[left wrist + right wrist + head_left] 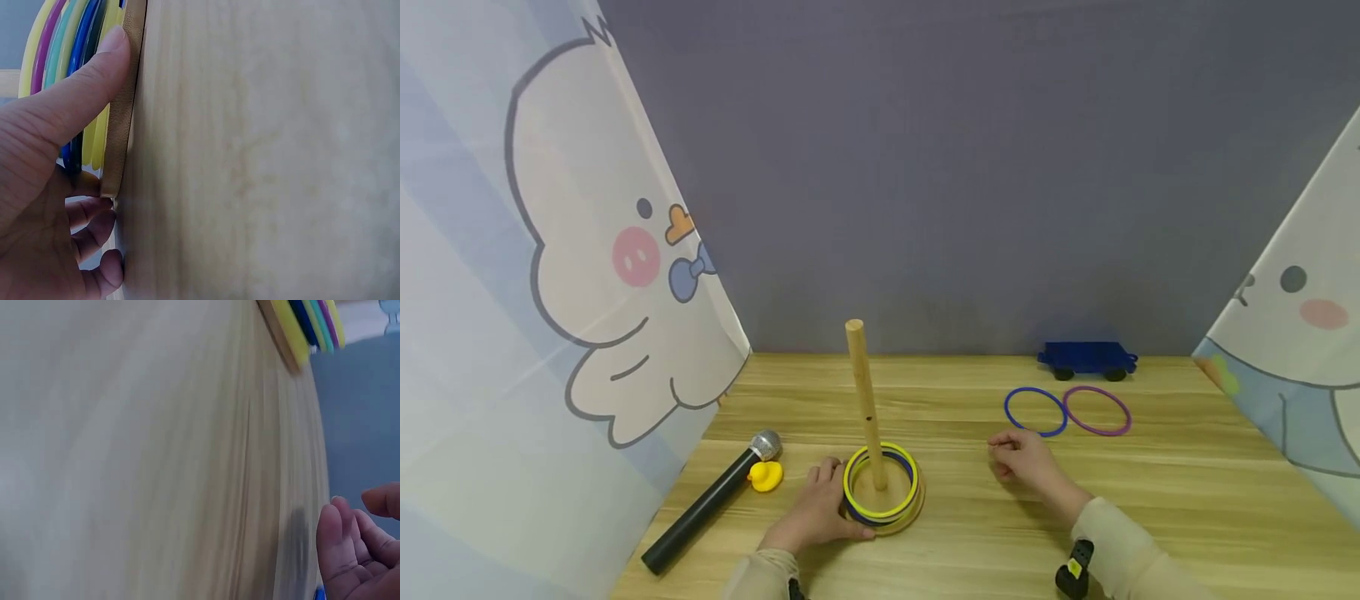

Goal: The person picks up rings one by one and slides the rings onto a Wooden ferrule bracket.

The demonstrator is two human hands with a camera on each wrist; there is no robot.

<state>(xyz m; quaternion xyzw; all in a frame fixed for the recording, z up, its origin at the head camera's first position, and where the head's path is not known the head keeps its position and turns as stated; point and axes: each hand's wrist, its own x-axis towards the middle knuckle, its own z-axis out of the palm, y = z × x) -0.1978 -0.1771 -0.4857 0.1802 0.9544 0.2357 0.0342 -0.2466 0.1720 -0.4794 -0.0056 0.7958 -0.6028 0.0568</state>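
Setting: a staged tabletop play booth, set up indoors rather than a lived-in room.
Back: a plain grey-violet backdrop (940, 167) closes the rear, with no window, shelf or furniture in view.
Sides: cartoon duck curtains (550, 250) hang slanted on the left and right, screening off the surroundings.
Surface: a light wooden table (1187, 500) with visible grain fills the floor of the booth.
Contents: toys only, namely a ring-toss peg stand (880, 475), loose plastic rings (1067, 411), a blue toy wagon (1087, 358), a yellow rubber duck (766, 476) and a black microphone (711, 500).
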